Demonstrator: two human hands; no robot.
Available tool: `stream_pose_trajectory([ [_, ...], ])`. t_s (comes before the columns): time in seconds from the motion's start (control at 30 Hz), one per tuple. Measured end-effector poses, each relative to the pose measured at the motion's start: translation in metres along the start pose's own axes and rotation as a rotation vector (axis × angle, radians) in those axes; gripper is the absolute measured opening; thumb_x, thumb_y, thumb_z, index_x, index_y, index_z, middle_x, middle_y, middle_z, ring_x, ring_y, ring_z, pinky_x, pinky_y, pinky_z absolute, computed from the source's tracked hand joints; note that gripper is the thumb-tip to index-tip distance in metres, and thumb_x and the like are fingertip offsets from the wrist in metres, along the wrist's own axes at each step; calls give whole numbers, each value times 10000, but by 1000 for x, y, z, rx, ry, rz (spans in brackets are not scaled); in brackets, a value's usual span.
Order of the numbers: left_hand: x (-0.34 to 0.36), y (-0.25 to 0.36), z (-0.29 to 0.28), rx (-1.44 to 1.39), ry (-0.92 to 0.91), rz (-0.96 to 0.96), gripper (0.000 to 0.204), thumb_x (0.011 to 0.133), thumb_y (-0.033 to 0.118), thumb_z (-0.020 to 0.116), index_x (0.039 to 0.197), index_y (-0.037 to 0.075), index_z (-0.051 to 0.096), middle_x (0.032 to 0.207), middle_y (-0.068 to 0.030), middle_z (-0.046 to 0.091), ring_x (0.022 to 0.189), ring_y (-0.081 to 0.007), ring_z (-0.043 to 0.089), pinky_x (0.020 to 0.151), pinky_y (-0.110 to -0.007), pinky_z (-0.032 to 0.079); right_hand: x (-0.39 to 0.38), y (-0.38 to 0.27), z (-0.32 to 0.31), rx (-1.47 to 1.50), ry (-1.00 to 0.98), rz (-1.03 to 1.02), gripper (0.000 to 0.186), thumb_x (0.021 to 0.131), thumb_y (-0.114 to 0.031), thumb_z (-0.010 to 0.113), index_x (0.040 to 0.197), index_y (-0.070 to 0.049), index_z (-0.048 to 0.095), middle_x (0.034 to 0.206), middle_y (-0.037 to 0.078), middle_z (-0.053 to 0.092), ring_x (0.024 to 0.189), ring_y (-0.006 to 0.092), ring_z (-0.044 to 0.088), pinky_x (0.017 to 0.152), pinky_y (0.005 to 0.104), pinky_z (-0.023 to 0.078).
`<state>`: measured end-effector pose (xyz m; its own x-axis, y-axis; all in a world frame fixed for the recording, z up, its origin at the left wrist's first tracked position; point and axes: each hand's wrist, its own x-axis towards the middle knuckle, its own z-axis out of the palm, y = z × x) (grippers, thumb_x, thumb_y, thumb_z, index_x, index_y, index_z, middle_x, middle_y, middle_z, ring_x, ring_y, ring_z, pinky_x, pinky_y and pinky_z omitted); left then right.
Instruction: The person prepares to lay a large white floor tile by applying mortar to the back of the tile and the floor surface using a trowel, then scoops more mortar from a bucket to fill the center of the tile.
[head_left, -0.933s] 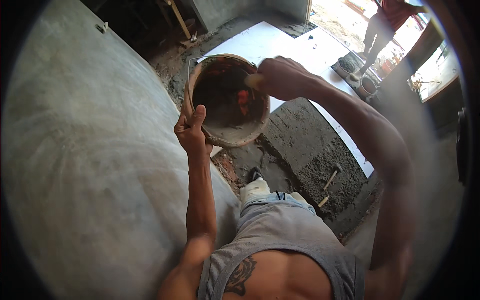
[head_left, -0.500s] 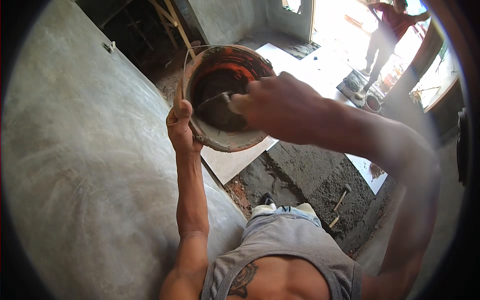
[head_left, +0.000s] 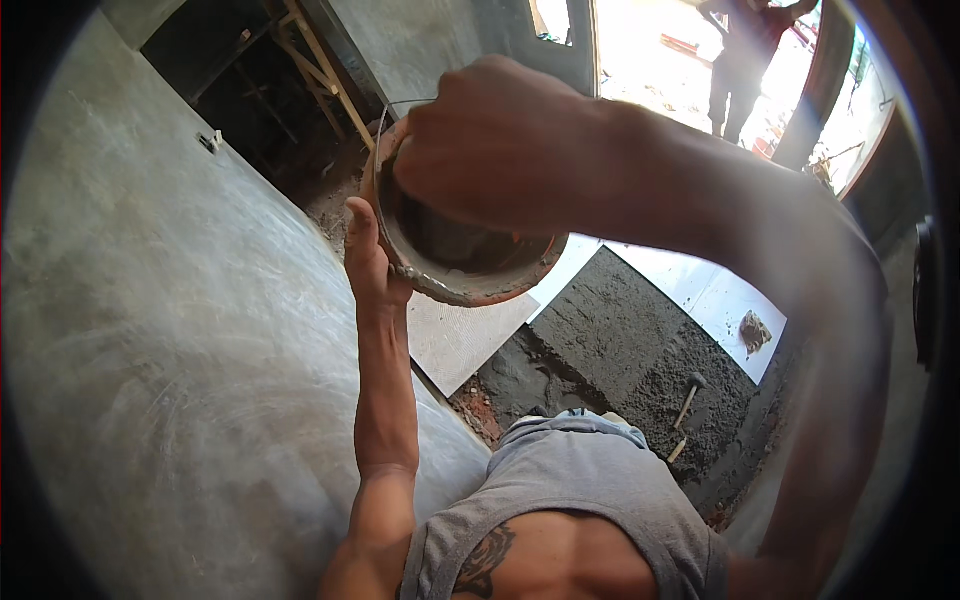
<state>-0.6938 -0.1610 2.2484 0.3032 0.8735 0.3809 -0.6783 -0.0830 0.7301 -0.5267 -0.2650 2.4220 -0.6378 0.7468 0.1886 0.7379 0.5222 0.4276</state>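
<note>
A round orange bucket (head_left: pixel 480 290), crusted with grey mortar along its rim, is held up and tilted in front of me. My left hand (head_left: pixel 372 262) grips its left side from below, thumb up along the outer wall. Closed fingers of my right hand (head_left: pixel 490 145) reach over the bucket's mouth. It grips a trowel, whose blade showed inside the bucket in the earlier frame; now hand and wrist cover it. Part of the dark inside shows below the wrist. The thin wire handle (head_left: pixel 384 120) stands up at the bucket's left.
A grey plastered wall (head_left: pixel 180 350) runs along my left. On the floor lie wet mortar (head_left: pixel 620 320), a beige tile (head_left: pixel 455 335), white tiles (head_left: pixel 725 290), a mallet (head_left: pixel 688 398) and a wooden-handled tool (head_left: pixel 678 450). A person (head_left: pixel 745 60) stands by the bright doorway; wooden struts (head_left: pixel 322 70) lean far left.
My right hand has moved up and left over the bucket's mouth, hiding the trowel. The bucket tips differently in my left hand. The view has shifted, so the doorway and person sit higher.
</note>
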Motion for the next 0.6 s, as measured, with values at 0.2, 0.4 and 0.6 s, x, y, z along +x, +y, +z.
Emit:
stream_pose_trajectory([
  [0.2,10,-3,41,-128,-154,-37,718,979,516,493,1455,-12,394,1410,-158,517,1275,-273,530,1074,-433,454,-65,-25,41,-200,15,-199,168,830,-130,674,709,-23,626,654,17,604,617,158,640,495,284,513],
  [0.4,3,-17,46,-60,-131,-16,665,996,463,498,1440,-25,412,1390,-172,532,1249,-272,556,1057,-439,478,-126,16,35,176,-13,161,123,866,-95,608,911,13,649,724,150,684,707,301,725,597,394,584],
  [0.6,-9,-40,78,40,-158,-35,711,969,516,522,1453,9,401,1405,-152,518,1275,-272,529,1091,-439,442,-120,67,22,204,70,352,83,810,-126,704,838,-49,704,771,152,707,745,309,732,619,414,590],
])
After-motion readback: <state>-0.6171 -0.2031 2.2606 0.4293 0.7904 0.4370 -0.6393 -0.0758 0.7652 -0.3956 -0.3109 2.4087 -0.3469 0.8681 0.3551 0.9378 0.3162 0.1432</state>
